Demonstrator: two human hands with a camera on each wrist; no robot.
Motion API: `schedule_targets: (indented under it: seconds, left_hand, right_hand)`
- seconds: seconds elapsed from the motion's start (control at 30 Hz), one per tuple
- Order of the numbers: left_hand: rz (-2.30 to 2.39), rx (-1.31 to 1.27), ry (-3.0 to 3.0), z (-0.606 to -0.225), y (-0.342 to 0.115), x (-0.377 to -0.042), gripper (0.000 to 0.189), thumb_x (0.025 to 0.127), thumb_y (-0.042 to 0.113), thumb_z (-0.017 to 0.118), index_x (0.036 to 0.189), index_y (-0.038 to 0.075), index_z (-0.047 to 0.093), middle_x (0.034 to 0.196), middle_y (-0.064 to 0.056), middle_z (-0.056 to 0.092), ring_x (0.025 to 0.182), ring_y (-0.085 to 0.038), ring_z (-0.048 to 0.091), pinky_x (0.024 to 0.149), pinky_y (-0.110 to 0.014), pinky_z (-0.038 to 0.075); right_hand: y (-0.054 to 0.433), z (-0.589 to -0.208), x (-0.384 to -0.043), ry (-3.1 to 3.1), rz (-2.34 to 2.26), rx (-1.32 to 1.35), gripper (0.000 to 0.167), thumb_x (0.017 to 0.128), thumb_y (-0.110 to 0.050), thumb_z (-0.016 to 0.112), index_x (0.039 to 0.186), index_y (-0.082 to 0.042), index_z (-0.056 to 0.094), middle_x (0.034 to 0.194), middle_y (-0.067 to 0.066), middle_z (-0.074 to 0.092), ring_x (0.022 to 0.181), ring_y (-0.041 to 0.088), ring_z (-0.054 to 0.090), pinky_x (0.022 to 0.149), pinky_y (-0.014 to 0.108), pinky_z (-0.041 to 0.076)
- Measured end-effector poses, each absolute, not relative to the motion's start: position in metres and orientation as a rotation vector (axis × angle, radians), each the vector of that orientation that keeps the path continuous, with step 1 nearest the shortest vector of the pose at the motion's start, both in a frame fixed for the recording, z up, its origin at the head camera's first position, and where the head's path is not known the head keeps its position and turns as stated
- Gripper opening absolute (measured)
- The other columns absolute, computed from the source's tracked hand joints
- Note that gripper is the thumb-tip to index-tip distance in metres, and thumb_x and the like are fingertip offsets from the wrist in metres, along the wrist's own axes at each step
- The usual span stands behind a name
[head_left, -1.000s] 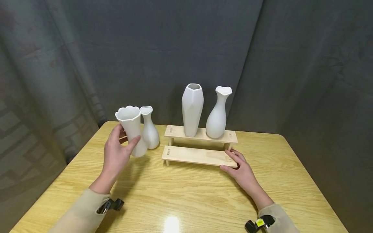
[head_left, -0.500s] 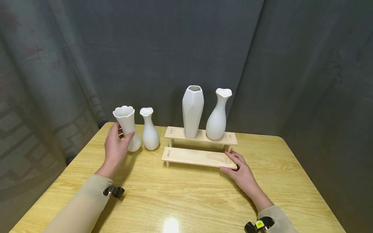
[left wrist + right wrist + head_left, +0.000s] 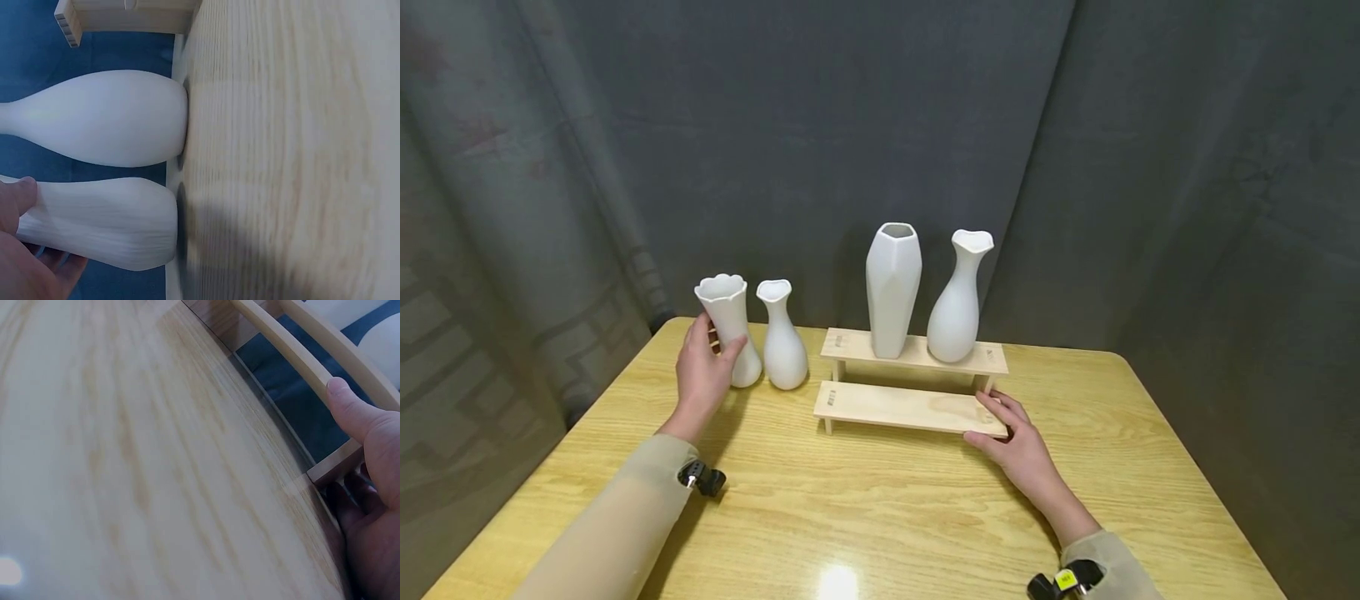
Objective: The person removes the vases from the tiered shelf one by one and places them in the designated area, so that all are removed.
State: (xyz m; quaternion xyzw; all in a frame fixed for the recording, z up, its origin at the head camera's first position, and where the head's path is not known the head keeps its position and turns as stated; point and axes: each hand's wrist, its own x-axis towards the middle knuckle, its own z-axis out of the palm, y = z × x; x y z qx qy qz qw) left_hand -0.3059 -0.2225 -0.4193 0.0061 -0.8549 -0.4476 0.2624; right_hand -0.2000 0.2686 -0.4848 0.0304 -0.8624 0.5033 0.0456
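My left hand [image 3: 702, 377] grips a white vase with a scalloped rim [image 3: 727, 318], thumb on its near side and fingers around the back. The vase is upright, its base right at the tabletop. Just to its right stands a white narrow-necked vase [image 3: 786, 358]; in the left wrist view a small gap separates the narrow-necked vase [image 3: 106, 119] from the held vase [image 3: 106, 219]. My right hand [image 3: 1022, 448] holds the right end of a two-step wooden stand [image 3: 910, 407]. In the right wrist view the thumb [image 3: 350, 406] lies along the lower step's edge, fingers partly hidden behind its leg.
On the stand's upper step are a tall faceted white vase [image 3: 893, 292] and a white vase with a flared, wavy mouth [image 3: 955, 317]. The lower step bears nothing. A wooden table [image 3: 880, 508] lies beneath, with dark grey curtains [image 3: 820, 133] behind it.
My left hand has moved the scalloped vase left and down, from overlapping the narrow-necked vase to beside it at the tabletop. The right hand stays on the stand.
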Motion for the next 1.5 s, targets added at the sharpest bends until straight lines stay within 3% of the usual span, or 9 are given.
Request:
schedule_targets:
  seconds: [0.6,0.87,1.1,1.5]
  left_hand:
    - [-1.185,0.003,-2.341,-0.432,-0.227,-0.314,0.06,0.107,0.009,0.074,0.157,-0.005,0.046,0.146,-0.032,0.056,0.133,-0.051,0.06,0.111,-0.063,0.051]
    - [-1.206,0.078,-2.191,-0.416,-0.219,-0.292,0.089,0.099,0.017,0.086,0.17,0.005,0.034,0.164,-0.026,0.039,0.153,-0.044,0.042,0.126,-0.058,0.036]
    - [-1.217,-0.049,-1.979,-0.375,-0.183,-0.265,0.092,0.096,0.017,0.09,0.171,0.01,0.038,0.168,-0.017,0.036,0.156,-0.029,0.038,0.13,-0.044,0.029]
    - [-1.312,-0.34,-2.023,-0.343,-0.103,-0.245,0.1,0.092,0.026,0.095,0.172,0.012,0.036,0.171,-0.012,0.035,0.159,-0.026,0.033,0.129,-0.052,0.031]
  right_hand:
    - [0.268,-0.487,-0.199,-2.633,1.54,0.084,0.085,0.096,-0.043,0.088,0.168,-0.018,0.05,0.176,0.013,0.03,0.16,0.042,0.034,0.124,0.06,0.038]
    - [0.268,-0.488,-0.196,-2.642,1.536,0.096,0.085,0.096,-0.043,0.087,0.168,-0.018,0.05,0.177,0.014,0.029,0.16,0.042,0.034,0.123,0.06,0.039]
    - [0.268,-0.484,-0.198,-2.623,1.535,0.105,0.084,0.096,-0.042,0.088,0.168,-0.017,0.05,0.177,0.014,0.029,0.161,0.043,0.032,0.124,0.061,0.037]
    - [0.269,-0.486,-0.2,-2.635,1.518,0.106,0.085,0.097,-0.043,0.087,0.168,-0.018,0.049,0.177,0.012,0.03,0.159,0.041,0.035,0.119,0.061,0.043]
